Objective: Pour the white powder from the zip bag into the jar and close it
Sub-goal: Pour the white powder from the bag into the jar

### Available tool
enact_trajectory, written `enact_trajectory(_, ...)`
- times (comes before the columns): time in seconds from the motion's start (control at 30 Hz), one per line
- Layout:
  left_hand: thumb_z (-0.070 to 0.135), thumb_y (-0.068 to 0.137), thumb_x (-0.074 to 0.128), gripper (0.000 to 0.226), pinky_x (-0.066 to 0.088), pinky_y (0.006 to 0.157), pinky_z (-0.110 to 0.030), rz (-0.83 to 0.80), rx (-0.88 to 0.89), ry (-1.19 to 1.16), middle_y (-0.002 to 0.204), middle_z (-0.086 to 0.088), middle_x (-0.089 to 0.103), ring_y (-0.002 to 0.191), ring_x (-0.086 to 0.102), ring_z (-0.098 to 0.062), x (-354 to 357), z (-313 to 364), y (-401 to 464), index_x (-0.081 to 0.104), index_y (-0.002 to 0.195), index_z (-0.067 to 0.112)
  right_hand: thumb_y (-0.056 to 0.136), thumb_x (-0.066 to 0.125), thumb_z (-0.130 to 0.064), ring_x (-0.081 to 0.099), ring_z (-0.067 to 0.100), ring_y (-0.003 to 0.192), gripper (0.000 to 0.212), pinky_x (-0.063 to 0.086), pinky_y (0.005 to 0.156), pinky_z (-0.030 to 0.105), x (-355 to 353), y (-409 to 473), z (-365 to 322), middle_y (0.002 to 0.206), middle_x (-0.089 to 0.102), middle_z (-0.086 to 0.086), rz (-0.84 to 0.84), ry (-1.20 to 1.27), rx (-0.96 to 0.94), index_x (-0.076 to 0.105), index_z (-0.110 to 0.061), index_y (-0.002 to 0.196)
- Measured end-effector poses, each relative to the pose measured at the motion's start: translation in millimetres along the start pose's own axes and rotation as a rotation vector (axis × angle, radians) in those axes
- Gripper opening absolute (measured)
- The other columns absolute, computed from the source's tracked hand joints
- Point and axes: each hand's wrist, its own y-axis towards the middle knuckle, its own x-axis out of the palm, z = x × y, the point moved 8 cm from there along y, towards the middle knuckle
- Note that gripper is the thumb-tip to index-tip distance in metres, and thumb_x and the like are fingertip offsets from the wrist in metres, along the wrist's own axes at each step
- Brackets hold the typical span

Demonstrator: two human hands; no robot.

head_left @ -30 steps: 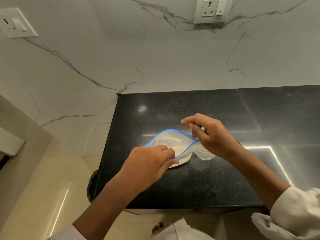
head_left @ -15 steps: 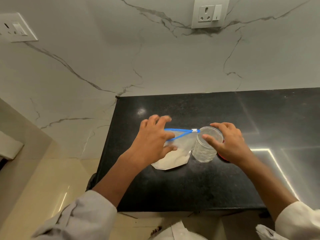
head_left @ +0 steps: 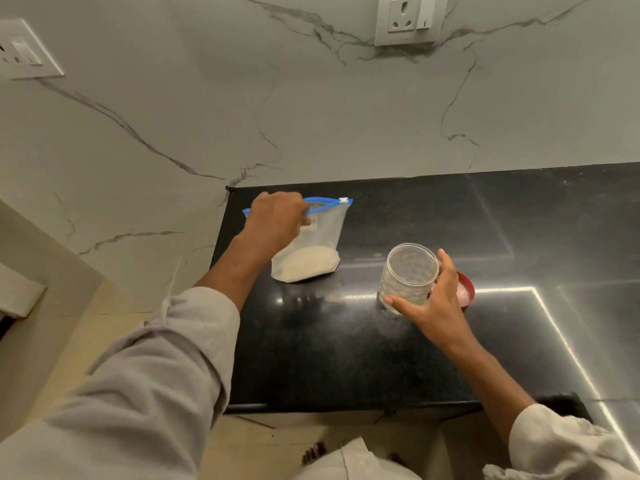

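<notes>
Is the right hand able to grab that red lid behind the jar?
Probably yes. The round red lid lies flat on the black counter just beyond the right hand, which holds the clear glass jar; nothing blocks it.

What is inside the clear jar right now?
Nothing visible: the jar looks empty, while the white powder sits in the zip bag. The right hand covers part of its near side.
</notes>
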Motion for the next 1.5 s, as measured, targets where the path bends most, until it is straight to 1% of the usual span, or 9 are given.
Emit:
enact_trajectory(0.13, 0.049, 0.092, 0.057, 0.043, 0.039, 0.089, -0.039, -0.035, -0.016, 0.004, 0.122, -0.004, 0.057, 0.11, 0.053, -0.024, 8.1, -5.6, -2.4, 0.06, 0.122, 0.019, 0.053, 0.084, -0.059, 0.036, 0.018, 0.134, 0.128, 0.036, 0.112, 0.045, -2.4, -4.7, 12.9, 0.15, 0.025, -0.001, -0.035, 0.101, 0.049, 0.0, -0.04, 0.149)
enact_trajectory(0.3, 0.033, 0.089, 0.066, 0.033, 0.043, 0.088, -0.032, 0.658, 0.111, -0.386, 0.115, -0.009, 0.055, 0.101, 0.05, -0.021, -56.4, 49.2, -77.2, 0.055, 0.109, 0.01, 0.061, 0.088, -0.04, 0.03, 0.02, 0.139, 0.125, 0.033, 0.114, 0.045, -9.4, -6.0, 31.9, 0.153, 0.021, 0.001, -0.124, 0.085, 0.108, 0.001, -0.032, 0.151)
enact_trajectory(0.43, 0.038, 0.08, 0.077, 0.075, 0.047, 0.1, -0.031, -0.182, 0.029, -0.942, 0.137, -0.001, 0.047, 0.119, 0.053, -0.015, 59.1, 113.7, -65.4, 0.038, 0.14, 0.017, 0.068, 0.088, -0.021, 0.031, 0.019, 0.139, 0.118, 0.034, 0.113, 0.042, -9.1, 6.8, 40.7, 0.152, 0.028, 0.001, -0.216, 0.044, 0.124, 0.005, -0.032, 0.15)
enact_trajectory(0.5, 0.043, 0.076, 0.081, 0.097, 0.04, 0.112, -0.04, -0.345, -0.054, -1.051, 0.155, -0.002, 0.033, 0.137, 0.041, -0.02, 101.6, 132.0, -60.4, 0.023, 0.151, 0.021, 0.069, 0.085, -0.013, 0.033, 0.018, 0.138, 0.11, 0.036, 0.11, 0.037, -3.1, 13.1, 33.7, 0.148, 0.033, -0.002, -0.251, 0.042, 0.096, 0.011, -0.031, 0.148)
enact_trajectory(0.63, 0.037, 0.076, 0.082, 0.087, 0.042, 0.107, -0.034, -0.328, -0.101, -1.313, 0.149, 0.004, 0.043, 0.13, 0.044, -0.009, 120.2, 155.5, -55.2, 0.03, 0.145, 0.033, 0.074, 0.083, -0.021, 0.038, 0.012, 0.134, 0.092, 0.037, 0.106, 0.028, 4.7, 17.9, 19.5, 0.142, 0.039, -0.009, -0.256, -0.011, 0.006, 0.025, -0.027, 0.145)
enact_trajectory(0.9, 0.038, 0.073, 0.084, 0.073, 0.043, 0.082, -0.009, -0.209, -0.157, -1.217, 0.12, 0.018, 0.055, 0.109, 0.054, 0.002, 105.8, 86.2, -88.3, 0.044, 0.134, 0.031, 0.073, 0.081, -0.04, 0.042, 0.0, 0.125, 0.086, 0.035, 0.096, 0.013, 47.3, -1.3, -24.9, 0.136, 0.044, -0.015, -0.351, 0.038, -0.041, 0.03, -0.03, 0.142)
enact_trajectory(1.3, 0.044, 0.069, 0.085, 0.092, 0.037, 0.101, -0.019, -0.235, -0.225, -1.19, 0.142, 0.019, 0.042, 0.123, 0.043, 0.003, 115.2, 56.3, -118.4, 0.028, 0.14, 0.041, 0.078, 0.076, -0.031, 0.036, -0.013, 0.124, 0.084, 0.032, 0.097, 0.008, 83.2, -16.9, -44.6, 0.142, 0.036, -0.022, -0.521, -0.086, -0.152, 0.022, -0.045, 0.141)
enact_trajectory(1.4, 0.046, 0.066, 0.087, 0.099, 0.035, 0.107, -0.027, -0.27, -0.193, -1.222, 0.14, 0.028, 0.033, 0.128, 0.037, 0.003, 117.2, 57.3, -118.9, 0.018, 0.137, 0.054, 0.083, 0.066, -0.024, 0.049, 0.019, 0.126, 0.07, 0.038, 0.106, 0.033, 35.7, 0.5, -22.3, 0.139, 0.052, 0.004, -0.137, -0.385, -0.176, 0.036, -0.017, 0.146)
enact_trajectory(1.5, 0.043, 0.066, 0.087, 0.11, 0.036, 0.114, -0.037, -0.31, -0.208, -1.223, 0.151, 0.015, 0.032, 0.133, 0.035, -0.003, 121.7, 55.3, -120.0, 0.013, 0.146, 0.044, 0.087, 0.061, -0.03, 0.055, 0.03, 0.102, 0.04, 0.045, 0.086, 0.046, -14.0, 5.7, 6.8, 0.111, 0.061, 0.01, 0.245, -0.721, -0.061, 0.055, -0.011, 0.123)
